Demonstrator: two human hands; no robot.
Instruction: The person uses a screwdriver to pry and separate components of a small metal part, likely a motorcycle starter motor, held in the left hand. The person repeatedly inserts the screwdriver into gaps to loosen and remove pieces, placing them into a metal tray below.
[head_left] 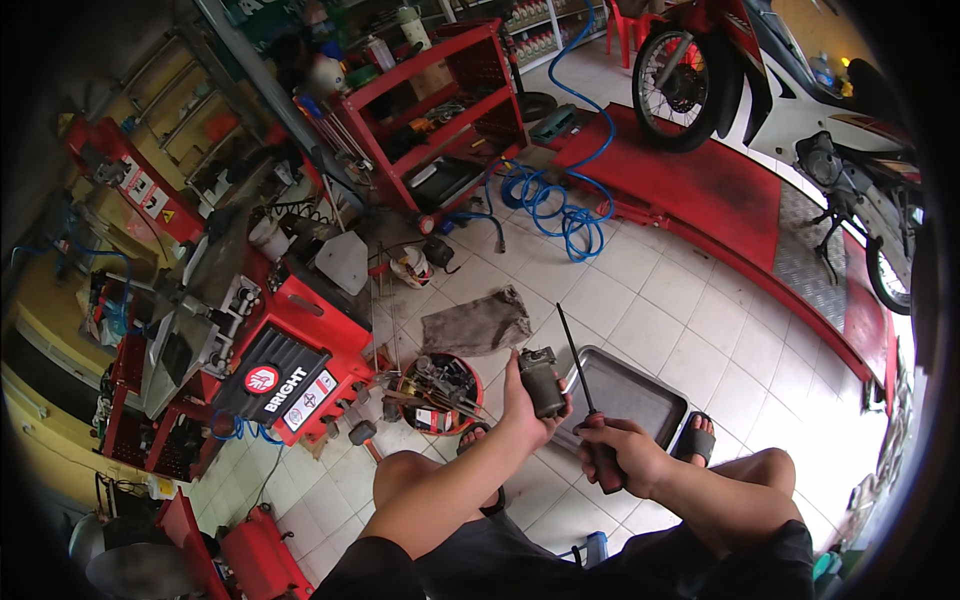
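Observation:
My left hand (530,412) is closed around a dark grey, can-shaped metal part (541,382) with a flanged top. It is held up in front of my knees. My right hand (628,452) grips a screwdriver (606,462) by its dark red handle, its long black shaft slanting up and away. The screwdriver stands a little to the right of the metal part, apart from it. Beneath both hands a shallow grey metal tray (655,385) lies on the tiled floor, partly covered by my right hand.
A round red tub (478,392) of tools sits left of my left hand, with a grey rag (478,320) beyond it. A red tyre-changing machine (340,345) stands further left. A red tool cart (430,75), coiled blue hose (560,205) and motorcycle (790,120) on a red lift (690,180) are ahead.

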